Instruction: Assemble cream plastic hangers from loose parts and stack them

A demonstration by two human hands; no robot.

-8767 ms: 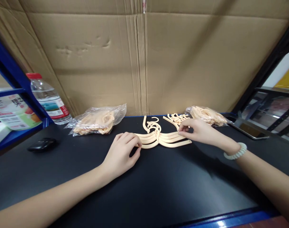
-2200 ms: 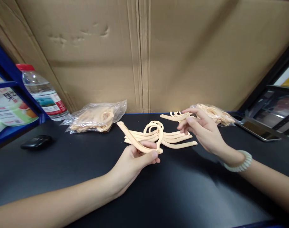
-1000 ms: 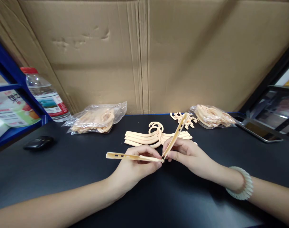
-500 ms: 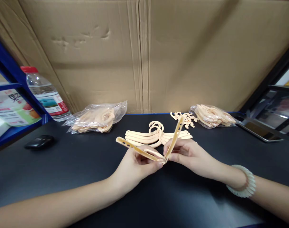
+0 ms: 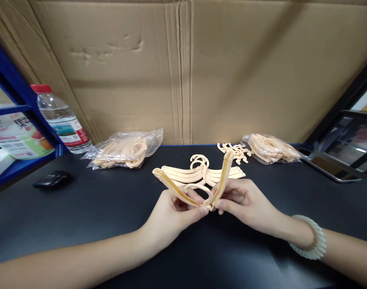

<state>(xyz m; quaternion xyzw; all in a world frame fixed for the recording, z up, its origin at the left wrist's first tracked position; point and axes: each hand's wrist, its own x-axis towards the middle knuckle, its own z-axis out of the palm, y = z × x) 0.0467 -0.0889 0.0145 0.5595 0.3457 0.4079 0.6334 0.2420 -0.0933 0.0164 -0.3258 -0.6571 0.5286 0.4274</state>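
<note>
A beige plastic folding hanger (image 5: 222,178) is held up over the table, its two arms angled upward in a V and its curved hook lying between them. My left hand (image 5: 176,210) is closed on the left arm close to the middle joint. Around the base of the right arm, the fingers of my right hand (image 5: 242,200) are pinched. Just beyond the hands lies a stack of hangers (image 5: 183,173) with their hooks pointing away; the held hanger covers part of it.
A plastic bag of beige parts (image 5: 120,150) lies back left, and another bag (image 5: 270,147) back right, beside several small curved pieces (image 5: 236,151). A black mouse (image 5: 52,180), a water bottle (image 5: 64,120) and a phone-like device (image 5: 334,166) flank the black table (image 5: 111,196). Cardboard (image 5: 126,72) stands behind.
The held hanger has tilted, so the hollow inner sides of its arms and its hook show more. Both hands stay around its joint, with the right fingers slightly shifted.
</note>
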